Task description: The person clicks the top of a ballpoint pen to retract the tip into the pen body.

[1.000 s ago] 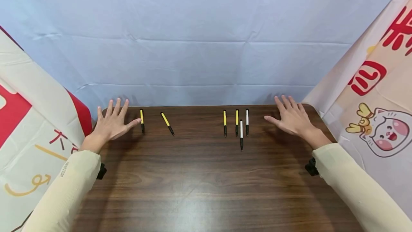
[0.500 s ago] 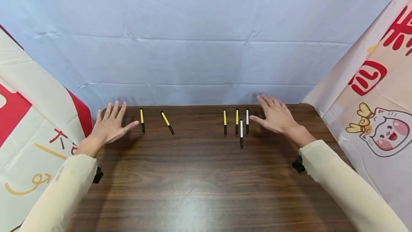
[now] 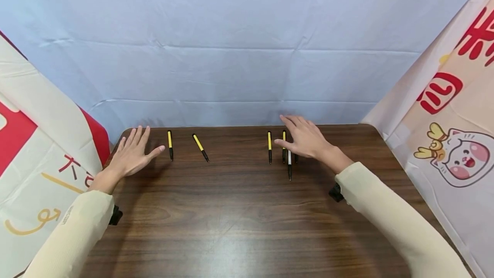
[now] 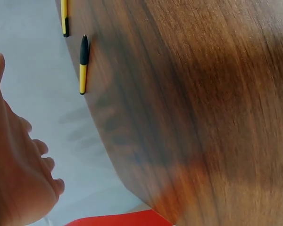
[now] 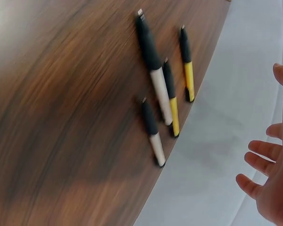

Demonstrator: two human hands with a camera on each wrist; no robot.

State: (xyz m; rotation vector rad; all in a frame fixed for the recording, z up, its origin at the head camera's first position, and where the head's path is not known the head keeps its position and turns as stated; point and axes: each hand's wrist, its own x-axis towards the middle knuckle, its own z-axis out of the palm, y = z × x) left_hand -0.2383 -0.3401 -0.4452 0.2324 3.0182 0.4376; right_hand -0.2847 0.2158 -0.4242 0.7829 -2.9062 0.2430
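Reading the table (image 3: 231,209) as a clock face on my head feed, I find two white-and-black pens (image 5: 154,68) and two yellow-and-black pens (image 3: 269,147) grouped at one o'clock. Above them I see the right hand (image 3: 305,138), fingers extended, holding nothing, partly hiding three of them. Toward ten lie an outer yellow pen (image 3: 170,146) and an inner yellow pen (image 3: 200,147), the inner one's dark tip aimed at five. Just outside them I have the left hand (image 3: 131,155), spread and grasping nothing, thumb near the outer yellow pen but apart. Pale cloth (image 3: 231,63) hangs at twelve, a cartoon-printed banner (image 3: 463,160) toward three.
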